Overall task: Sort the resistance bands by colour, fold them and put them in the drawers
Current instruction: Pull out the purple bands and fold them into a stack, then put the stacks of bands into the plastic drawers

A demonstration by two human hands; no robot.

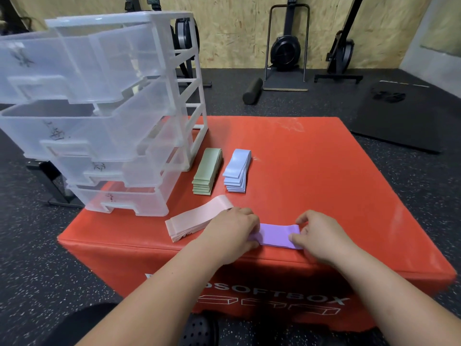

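Observation:
A purple resistance band (pixel 277 235) lies flat near the front edge of the red soft box (pixel 324 176). My left hand (pixel 234 233) pinches its left end and my right hand (pixel 321 236) pinches its right end. Just left of my left hand lies a pile of pink bands (pixel 197 219). Further back sit a stack of green bands (pixel 207 172) and a stack of light blue bands (pixel 237 171). A clear plastic drawer unit (pixel 104 116) stands on the box's left side with its drawers pulled out; nothing shows inside them.
Black rubber flooring surrounds the box. A black foam roller (pixel 252 91), exercise machines (pixel 287 46) and a black mat (pixel 404 116) are at the back by the wooden wall. A black perforated shoe (pixel 199 330) shows below the box's front.

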